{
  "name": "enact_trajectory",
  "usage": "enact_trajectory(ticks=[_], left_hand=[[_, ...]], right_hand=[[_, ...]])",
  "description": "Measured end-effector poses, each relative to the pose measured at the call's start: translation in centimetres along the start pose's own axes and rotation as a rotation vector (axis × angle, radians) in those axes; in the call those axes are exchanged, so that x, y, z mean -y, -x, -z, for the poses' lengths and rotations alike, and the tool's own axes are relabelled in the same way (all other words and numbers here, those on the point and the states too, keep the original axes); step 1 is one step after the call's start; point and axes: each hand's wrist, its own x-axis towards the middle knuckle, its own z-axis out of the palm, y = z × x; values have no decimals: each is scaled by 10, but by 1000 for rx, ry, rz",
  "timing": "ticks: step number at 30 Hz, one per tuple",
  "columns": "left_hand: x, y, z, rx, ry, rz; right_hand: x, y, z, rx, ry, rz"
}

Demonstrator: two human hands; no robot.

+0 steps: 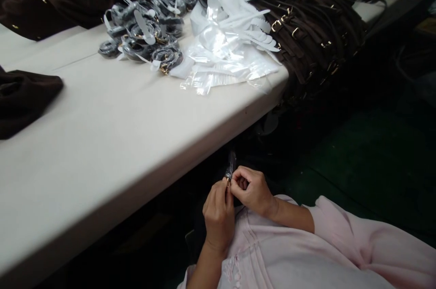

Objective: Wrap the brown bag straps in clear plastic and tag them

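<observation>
Below the table edge, in front of my pink top, my two hands meet at a dark strap in clear plastic wrap point(231, 164) with a bit of gold-coloured metal. My left hand point(219, 211) is closed round its lower end, the metal showing at the fingertips. Right beside it, my right hand point(252, 190) is bent into a pinch, thumb and forefinger together against the same strap. Most of the strap's lower part is hidden by the fingers.
On the white table point(112, 143) lie coiled plastic-wrapped straps point(146, 34) with white tags. Next to them are clear plastic bags point(221, 57) under white toothed ties point(241, 12). Brown buckled straps point(316, 30) hang over the edge. Brown fabric pieces point(27, 98) lie at left.
</observation>
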Motion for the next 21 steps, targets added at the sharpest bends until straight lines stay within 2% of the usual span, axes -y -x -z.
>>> enact_trajectory(ticks=[10, 12, 17, 21], left_hand=[[6, 6, -6, 22, 11, -34], [5, 6, -5, 44, 27, 34], [2, 6, -3, 127, 108, 411], [4, 6, -2, 195, 230, 387]], right_hand=[[-5, 1, -1, 13, 121, 223], [-7, 2, -2, 14, 158, 275], [-10, 6, -5, 56, 219, 329], [-9, 7, -2, 116, 189, 277]])
